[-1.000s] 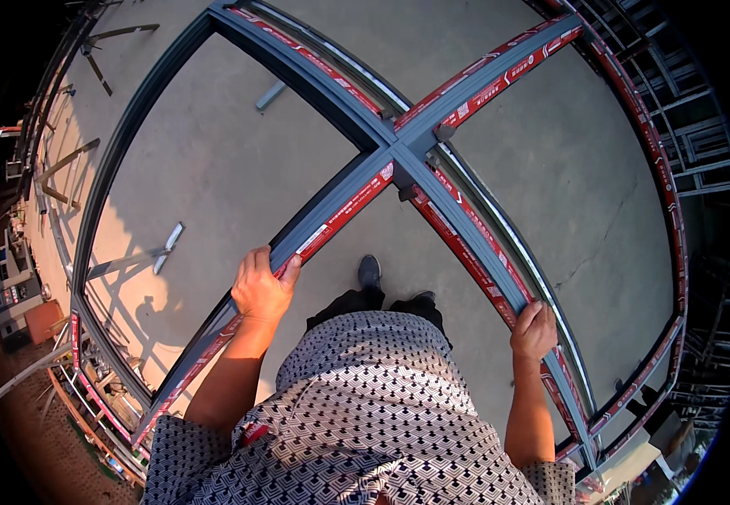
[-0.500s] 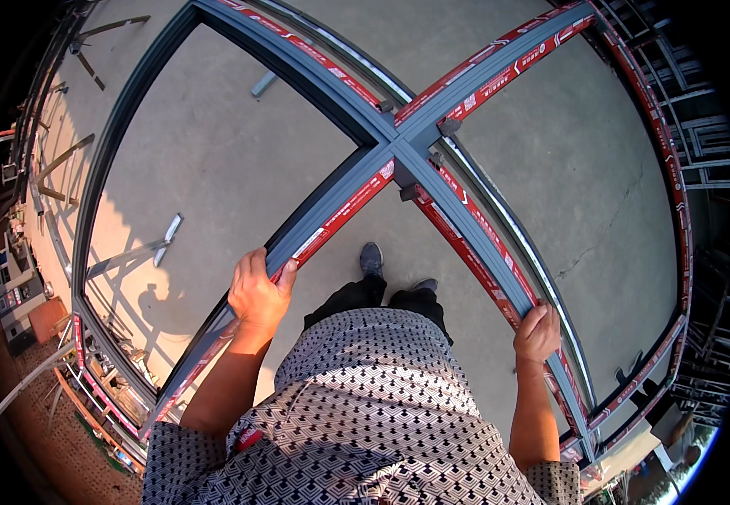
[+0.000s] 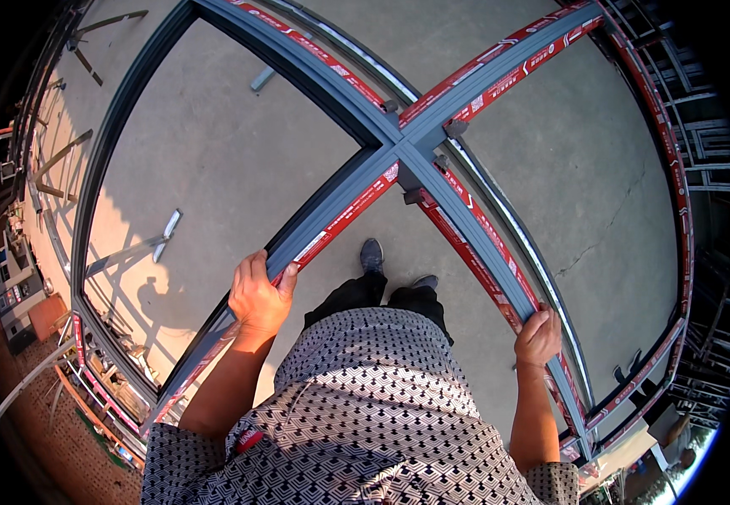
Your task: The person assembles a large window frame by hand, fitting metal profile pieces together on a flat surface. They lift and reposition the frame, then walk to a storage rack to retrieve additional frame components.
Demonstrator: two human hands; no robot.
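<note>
A large grey window frame (image 3: pixel 399 145) spans the view before me, its bars crossing near the upper middle. Red printed protective film covers many of the bar edges. My left hand (image 3: pixel 261 296) is wrapped around the bar running down to the lower left, thumb on the near red-filmed edge. Around the bar descending to the lower right, my right hand (image 3: pixel 538 337) has its fingers curled. Small dark blocks, one being this grey block (image 3: pixel 457 128), sit beside the crossing. Undersides of both gripped bars are hidden.
My shoes (image 3: pixel 372 256) stand on the concrete floor (image 3: pixel 298 109) under the frame. A metal support bar (image 3: pixel 165 237) shows through the left opening. Stacked metal racks (image 3: pixel 710 151) line the right side. Machinery (image 3: pixel 15 282) and a brick-paved strip (image 3: pixel 66 446) lie at the far left.
The frame's crossing has shifted slightly right and down against the floor. My right hand has moved very slightly with its bar; both hands keep their grip.
</note>
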